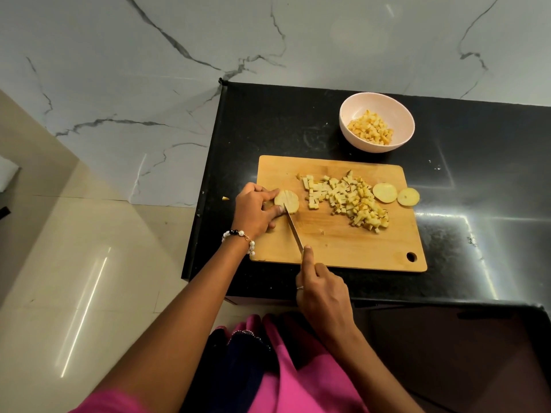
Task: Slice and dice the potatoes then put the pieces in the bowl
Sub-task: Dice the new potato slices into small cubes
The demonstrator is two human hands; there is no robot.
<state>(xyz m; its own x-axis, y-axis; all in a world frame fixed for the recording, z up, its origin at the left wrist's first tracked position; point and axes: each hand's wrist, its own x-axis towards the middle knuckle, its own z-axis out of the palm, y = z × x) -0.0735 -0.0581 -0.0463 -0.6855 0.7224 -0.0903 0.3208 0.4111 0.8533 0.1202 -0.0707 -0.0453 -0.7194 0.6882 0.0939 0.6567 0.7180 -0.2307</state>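
Note:
A wooden cutting board (337, 245) lies on the black counter. At its left edge my left hand (255, 211) holds a stack of potato slices (287, 199) with curled fingers. My right hand (320, 293) grips a knife (293, 229), forefinger along the blade's back; the blade tip is in the stack. A heap of diced potato (348, 201) covers the board's middle. Two round potato slices (384, 192) lie at the right edge, one partly off the board. A pale pink bowl (348, 108) behind the board holds diced pieces.
The black counter (477, 204) ends at its left edge beside my left hand, with tiled floor (89, 248) below. One small potato scrap (225, 198) lies on the counter left of the board. A marble wall stands behind.

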